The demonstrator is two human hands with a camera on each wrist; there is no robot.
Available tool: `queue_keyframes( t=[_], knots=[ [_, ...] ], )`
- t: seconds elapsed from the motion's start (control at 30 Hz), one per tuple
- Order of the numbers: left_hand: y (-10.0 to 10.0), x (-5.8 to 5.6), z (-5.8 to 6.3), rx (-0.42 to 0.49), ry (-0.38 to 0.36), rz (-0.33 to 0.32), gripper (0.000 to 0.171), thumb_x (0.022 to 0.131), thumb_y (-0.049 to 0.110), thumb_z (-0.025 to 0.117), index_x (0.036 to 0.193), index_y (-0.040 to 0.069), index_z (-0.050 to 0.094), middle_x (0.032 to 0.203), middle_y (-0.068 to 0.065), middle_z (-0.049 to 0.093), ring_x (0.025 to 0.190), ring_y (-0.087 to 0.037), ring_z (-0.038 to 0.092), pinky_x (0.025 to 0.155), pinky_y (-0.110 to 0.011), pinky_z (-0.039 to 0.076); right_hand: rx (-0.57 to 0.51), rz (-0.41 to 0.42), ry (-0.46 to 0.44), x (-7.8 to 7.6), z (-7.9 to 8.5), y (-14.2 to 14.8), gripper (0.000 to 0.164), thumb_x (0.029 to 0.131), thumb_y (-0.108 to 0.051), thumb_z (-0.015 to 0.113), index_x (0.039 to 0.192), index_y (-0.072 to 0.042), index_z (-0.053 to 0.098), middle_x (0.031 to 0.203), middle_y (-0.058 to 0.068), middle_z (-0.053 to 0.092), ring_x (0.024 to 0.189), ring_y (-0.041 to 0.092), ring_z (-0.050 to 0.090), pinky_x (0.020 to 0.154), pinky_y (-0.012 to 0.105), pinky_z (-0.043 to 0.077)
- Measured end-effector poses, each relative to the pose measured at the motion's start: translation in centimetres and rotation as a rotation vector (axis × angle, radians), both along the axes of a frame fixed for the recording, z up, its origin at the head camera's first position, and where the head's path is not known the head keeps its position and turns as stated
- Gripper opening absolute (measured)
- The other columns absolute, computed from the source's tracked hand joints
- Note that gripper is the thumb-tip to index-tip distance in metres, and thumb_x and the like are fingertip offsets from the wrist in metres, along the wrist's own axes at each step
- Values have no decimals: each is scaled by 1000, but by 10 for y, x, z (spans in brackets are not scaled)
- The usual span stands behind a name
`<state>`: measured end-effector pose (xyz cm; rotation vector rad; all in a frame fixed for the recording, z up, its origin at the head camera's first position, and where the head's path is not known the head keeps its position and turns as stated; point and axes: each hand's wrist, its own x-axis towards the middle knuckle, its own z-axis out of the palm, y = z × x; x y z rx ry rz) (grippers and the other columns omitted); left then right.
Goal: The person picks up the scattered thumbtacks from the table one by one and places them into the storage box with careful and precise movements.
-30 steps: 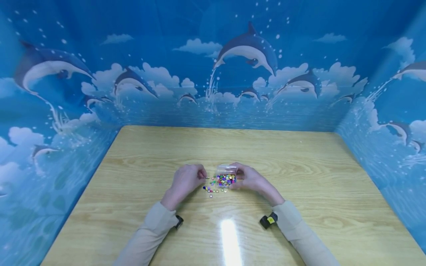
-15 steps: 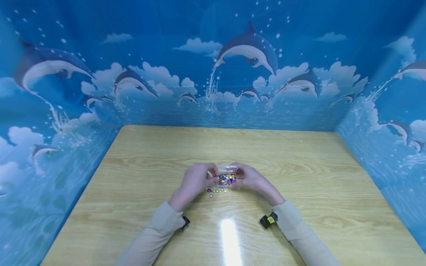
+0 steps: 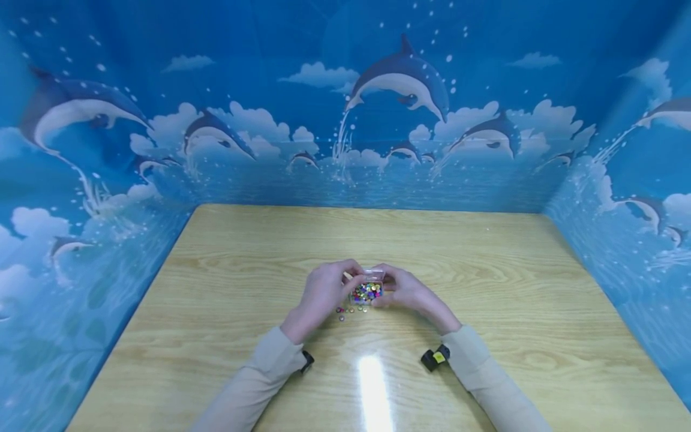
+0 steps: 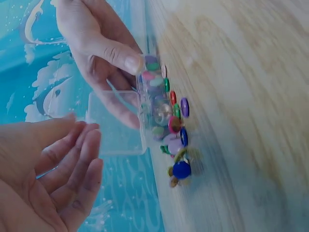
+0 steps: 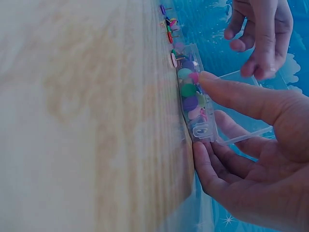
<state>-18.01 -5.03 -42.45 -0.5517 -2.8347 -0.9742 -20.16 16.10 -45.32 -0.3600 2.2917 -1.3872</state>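
A small clear plastic box [image 5: 210,121] holds many coloured thumbtacks [image 3: 367,292], and its hinged clear lid [image 4: 113,123] stands raised at the back. My right hand [image 3: 403,290] grips the box at its right end, thumb on the near side and fingers behind and below. Over the left part of the box, close to the lid, my left hand [image 3: 329,291] hovers with fingers loosely bent and thumb near the index fingertip. Nothing shows between its fingers in either wrist view. Loose thumbtacks, among them a blue one [image 4: 181,169], lie on the table beside the box.
The wooden table [image 3: 486,270] stretches around both hands. Blue curtains [image 3: 243,168] printed with dolphins close it in at the back and sides. A black wrist camera [image 3: 434,358] sits at the right cuff.
My left hand has moved right, from the loose thumbtacks to over the box near its raised lid. My right hand keeps its grip on the box in the same place.
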Motion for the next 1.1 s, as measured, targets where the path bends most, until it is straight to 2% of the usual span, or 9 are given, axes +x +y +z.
queue_keyframes(
  t=[0.2,0.3,0.37,0.57,0.7,0.87,1.1],
  knots=[
    [-9,-5,4,27,41,98,14,98,28,68,97,15,73,89,2,75,69,-7,64,61,-21,53,19,-12,0,0,0,-1,71,78,-6,84,142,-8,53,133,15,62,125,38,57,108,53,45],
    [-15,-9,3,21,40,135,10,97,24,70,98,15,73,91,2,75,70,-8,63,64,-23,54,22,-17,-2,0,0,-1,71,78,-5,85,142,-8,53,135,16,61,126,39,57,109,53,44],
    [-18,-10,0,-6,34,138,6,95,20,72,97,15,73,92,1,75,69,-9,62,63,-24,53,26,-19,0,0,-1,-1,72,78,-5,85,142,-8,53,136,16,61,127,39,56,109,53,44],
    [-22,-13,-15,-137,-31,67,9,89,12,77,97,15,75,92,-1,74,71,-11,63,63,-24,54,32,-20,-2,0,-2,-1,72,78,-7,85,142,-10,53,134,16,61,126,39,56,109,53,45],
    [-20,-13,-22,-163,-107,25,12,86,13,80,97,16,75,90,1,73,74,-11,63,67,-27,54,34,-17,-2,0,-1,-1,71,78,-7,85,141,-10,54,134,16,61,126,39,56,109,53,45],
    [-17,-12,-23,-168,-159,12,11,84,18,82,93,18,76,88,5,73,75,-11,63,70,-29,52,30,-18,-3,0,-1,-3,71,78,-7,85,142,-10,54,135,16,61,126,39,56,109,53,45],
    [-21,-8,-18,-198,-161,-46,9,84,15,82,84,21,75,78,8,70,70,-8,59,67,-28,50,33,-26,-7,0,0,-2,74,77,-7,85,143,-10,52,135,16,61,126,39,56,109,54,44]
  ],
)
